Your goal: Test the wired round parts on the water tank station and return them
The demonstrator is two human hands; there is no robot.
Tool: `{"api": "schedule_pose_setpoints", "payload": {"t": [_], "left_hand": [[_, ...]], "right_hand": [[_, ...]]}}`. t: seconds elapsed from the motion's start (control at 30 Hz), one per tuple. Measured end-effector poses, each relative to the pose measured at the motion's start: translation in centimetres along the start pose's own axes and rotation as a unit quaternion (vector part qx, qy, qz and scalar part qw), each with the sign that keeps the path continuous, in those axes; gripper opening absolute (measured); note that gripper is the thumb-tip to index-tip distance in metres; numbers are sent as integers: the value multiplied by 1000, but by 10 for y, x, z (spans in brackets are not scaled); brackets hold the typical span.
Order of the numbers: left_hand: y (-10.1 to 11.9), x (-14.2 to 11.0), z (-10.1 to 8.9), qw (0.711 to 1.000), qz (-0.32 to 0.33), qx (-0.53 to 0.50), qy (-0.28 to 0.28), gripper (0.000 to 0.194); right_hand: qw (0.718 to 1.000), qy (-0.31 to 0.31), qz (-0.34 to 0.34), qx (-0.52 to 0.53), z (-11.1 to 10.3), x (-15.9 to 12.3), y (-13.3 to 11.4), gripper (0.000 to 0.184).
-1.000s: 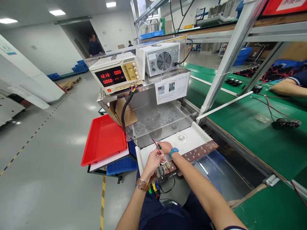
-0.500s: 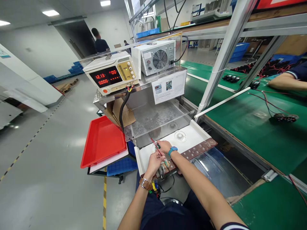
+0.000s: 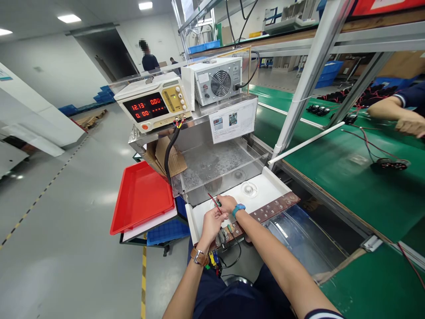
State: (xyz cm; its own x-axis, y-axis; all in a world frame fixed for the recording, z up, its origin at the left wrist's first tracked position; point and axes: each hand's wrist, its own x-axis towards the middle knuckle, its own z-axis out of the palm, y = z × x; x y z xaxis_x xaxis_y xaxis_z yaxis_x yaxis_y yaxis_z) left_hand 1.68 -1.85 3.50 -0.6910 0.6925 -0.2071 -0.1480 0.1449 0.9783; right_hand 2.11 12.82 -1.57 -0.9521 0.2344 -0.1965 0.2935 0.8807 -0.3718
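Observation:
Both my hands work close together over a white tray-like fixture. My left hand, with a brown-strapped watch at the wrist, is closed in a pinch on a thin red wire that sticks up past the fingers. My right hand, wearing a blue watch, is closed around a small dark green piece, mostly hidden by the fingers. Along the fixture's front edge runs a brown strip with rows of metal studs. A green clip with a black lead sits on that strip, just below my left hand.
A power supply with red digits stands on a metal shelf, beside a grey unit with a fan. To the left lies a red tray. A co-worker's arm reaches over the green bench at right.
My hands stay nearly in place; the left shifts slightly down from the green clip. The co-worker's hand at right comes into view, and a person in the background moves right.

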Motion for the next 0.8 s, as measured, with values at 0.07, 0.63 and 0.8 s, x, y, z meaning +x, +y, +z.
{"api": "schedule_pose_setpoints", "payload": {"t": [0.07, 0.63, 0.8], "left_hand": [[7, -1, 1, 1000, 16, 6, -6, 24], [26, -29, 0, 997, -17, -23, -70, 34], [32, -34, -3, 994, -22, -58, -88, 36]], "right_hand": [[1000, 0, -6, -3, -1, -1, 0, 43], [999, 30, 11, 17, 11, 4, 3, 41], [999, 35, 12, 16, 14, 6, 4, 44]]}}
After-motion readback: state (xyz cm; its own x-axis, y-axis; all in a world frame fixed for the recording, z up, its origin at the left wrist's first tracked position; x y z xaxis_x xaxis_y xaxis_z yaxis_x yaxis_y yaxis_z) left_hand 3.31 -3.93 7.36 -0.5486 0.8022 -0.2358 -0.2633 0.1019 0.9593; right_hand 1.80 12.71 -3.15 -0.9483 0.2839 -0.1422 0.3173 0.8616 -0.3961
